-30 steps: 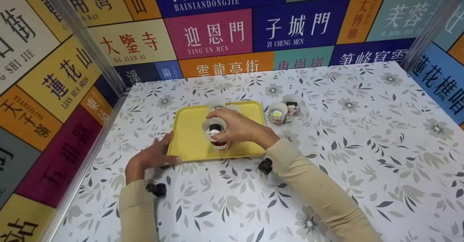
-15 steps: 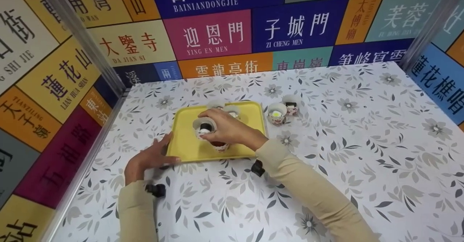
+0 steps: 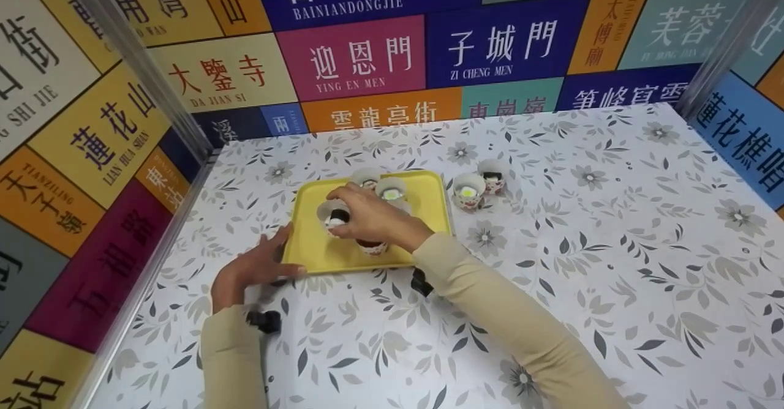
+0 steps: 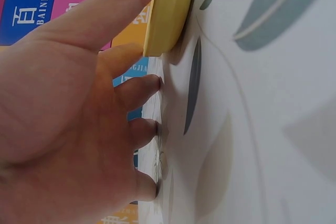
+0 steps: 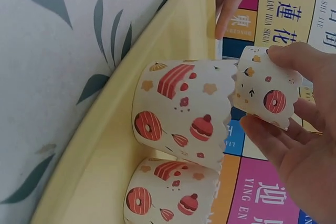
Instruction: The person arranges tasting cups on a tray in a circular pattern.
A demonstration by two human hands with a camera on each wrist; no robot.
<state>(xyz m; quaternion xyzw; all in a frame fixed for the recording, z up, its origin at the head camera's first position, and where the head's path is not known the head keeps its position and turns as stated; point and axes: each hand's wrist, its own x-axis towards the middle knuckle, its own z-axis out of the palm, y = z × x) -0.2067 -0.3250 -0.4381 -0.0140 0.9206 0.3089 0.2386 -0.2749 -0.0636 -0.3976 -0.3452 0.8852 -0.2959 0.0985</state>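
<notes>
My right hand [image 3: 376,216] pinches a paper cup [image 3: 327,218] by its side, thumb against fingers. Inside that cup lies a black-and-white piece that looks like sushi. The right wrist view shows this cup [image 5: 265,87] raised above the yellow tray [image 3: 312,253], tilted, with pastry prints on its wall. Under my right hand stands another printed cup [image 3: 372,250], partly hidden. Two more cups, a left one [image 3: 366,179] and a right one [image 3: 392,187], stand at the tray's back. My left hand [image 3: 257,265] touches the tray's near left corner, fingers spread and fairly straight.
Right of the tray, on the flower-patterned table [image 3: 588,262], stand a cup with a yellow-centred white piece [image 3: 469,192] and a cup with a dark piece [image 3: 492,176]. A wall of coloured sign panels [image 3: 355,60] rises behind the table.
My right hand has carried the gripped cup leftward over the tray, away from the near cup. The cups at the back of the tray show more now. My left hand stays put.
</notes>
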